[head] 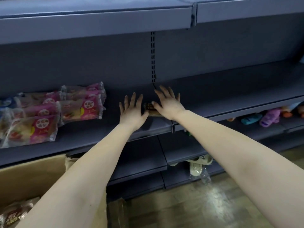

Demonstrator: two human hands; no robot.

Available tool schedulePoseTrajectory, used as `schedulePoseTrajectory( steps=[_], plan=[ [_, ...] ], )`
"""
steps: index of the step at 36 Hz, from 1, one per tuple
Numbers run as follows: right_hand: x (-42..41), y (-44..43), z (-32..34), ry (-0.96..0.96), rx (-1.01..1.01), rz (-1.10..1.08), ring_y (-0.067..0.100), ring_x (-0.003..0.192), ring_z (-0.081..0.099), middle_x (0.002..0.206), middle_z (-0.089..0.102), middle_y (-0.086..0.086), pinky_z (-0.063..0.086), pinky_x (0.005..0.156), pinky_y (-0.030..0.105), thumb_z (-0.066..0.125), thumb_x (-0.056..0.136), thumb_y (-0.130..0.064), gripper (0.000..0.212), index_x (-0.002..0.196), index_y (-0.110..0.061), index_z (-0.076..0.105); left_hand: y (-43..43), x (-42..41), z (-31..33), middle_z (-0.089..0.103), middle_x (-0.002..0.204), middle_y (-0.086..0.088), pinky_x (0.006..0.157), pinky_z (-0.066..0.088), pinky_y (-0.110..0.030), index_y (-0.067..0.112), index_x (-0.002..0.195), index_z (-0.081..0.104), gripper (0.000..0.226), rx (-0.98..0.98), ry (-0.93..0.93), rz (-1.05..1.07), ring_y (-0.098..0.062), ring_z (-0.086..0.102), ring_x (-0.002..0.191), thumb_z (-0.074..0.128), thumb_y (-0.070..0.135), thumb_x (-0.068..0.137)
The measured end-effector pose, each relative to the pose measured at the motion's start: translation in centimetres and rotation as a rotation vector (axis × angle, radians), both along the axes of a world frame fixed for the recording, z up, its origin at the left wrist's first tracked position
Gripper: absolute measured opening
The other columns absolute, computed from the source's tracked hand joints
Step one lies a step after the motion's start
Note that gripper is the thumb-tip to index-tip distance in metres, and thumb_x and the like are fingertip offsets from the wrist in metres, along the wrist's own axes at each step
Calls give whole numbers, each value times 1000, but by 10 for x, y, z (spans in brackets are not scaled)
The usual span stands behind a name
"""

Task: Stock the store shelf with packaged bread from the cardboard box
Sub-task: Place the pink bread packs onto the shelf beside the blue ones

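Our left hand [131, 111] and right hand [167, 102], fingers spread, seemingly press a dark brown bread packet [148, 108] onto the grey metal shelf [230, 96].

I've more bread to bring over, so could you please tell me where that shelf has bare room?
The widest bare stretch of the shelf runs from the right hand to the picture's right edge. A narrower gap lies between the pink bread packs and the left hand. The left end is crowded with those packs, and a dark package sits under both hands.
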State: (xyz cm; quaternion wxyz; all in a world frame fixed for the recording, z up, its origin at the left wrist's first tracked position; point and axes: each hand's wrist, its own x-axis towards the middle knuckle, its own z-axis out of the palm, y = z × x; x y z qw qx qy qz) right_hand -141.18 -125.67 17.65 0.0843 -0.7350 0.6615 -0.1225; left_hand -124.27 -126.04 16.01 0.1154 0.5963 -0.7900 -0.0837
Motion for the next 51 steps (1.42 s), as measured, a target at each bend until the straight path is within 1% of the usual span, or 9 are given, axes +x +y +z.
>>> schedulePoseTrajectory(
  steps=[13,21,29,34,39,42,45,49,51],
  plan=[
    [-18,8,-32,-5,128,8,28,147,-5,160,0,9,0,118,51,35,97,-53,71,153,-20,5,0,-30,-28,-3,162,0,118,-4,-50,24,153,7,67,78,34,-40,-29,-10,147,38,45,97],
    [-16,11,-51,-49,64,50,27,146,3,159,8,10,1,118,50,38,96,-50,69,152,-19,11,3,-22,-45,1,162,2,118,-4,-50,27,153,8,70,43,59,-41,-27,-7,148,41,48,95],
    [-4,10,-58,-86,-4,133,24,145,12,157,10,10,1,119,41,45,95,-44,71,152,-14,14,4,-3,-49,5,161,1,118,-4,-51,26,153,10,74,-15,34,-34,-28,-6,148,43,52,93],
    [7,7,-59,-66,-23,169,24,144,17,157,13,9,3,119,42,46,94,-45,72,151,-14,15,4,14,-48,12,160,1,118,-4,-51,28,150,20,69,-55,42,-16,-30,-2,147,47,51,92],
    [17,0,-52,-48,-14,203,25,139,25,152,19,8,6,119,40,53,88,-51,84,151,-12,13,4,26,-44,15,160,0,119,-4,-50,25,145,31,60,-60,46,14,-32,0,147,50,46,92],
    [22,-5,-44,-22,-2,227,30,132,30,144,26,9,16,117,37,58,83,-53,85,149,-11,22,3,32,-41,17,159,-3,118,-3,-50,24,142,34,58,-47,26,19,-34,1,147,50,47,91],
    [26,-10,-39,-4,-11,270,31,125,34,138,30,8,25,112,36,60,81,-54,73,138,-14,40,2,37,-39,20,158,-5,118,-3,-50,24,143,33,59,-31,-7,18,-34,2,146,49,48,91],
    [30,-15,-37,4,40,301,31,136,24,152,18,8,16,117,41,60,81,-55,73,138,-16,37,3,45,-38,25,156,-7,118,-4,-50,24,142,34,59,-37,-25,7,-33,3,146,49,49,91],
    [32,-17,-37,16,39,317,29,137,24,151,24,9,13,117,41,60,82,-54,70,137,-16,37,3,47,-37,31,154,-7,118,-5,-49,22,141,34,59,-45,-26,-1,-33,4,146,50,48,91]
  ],
)
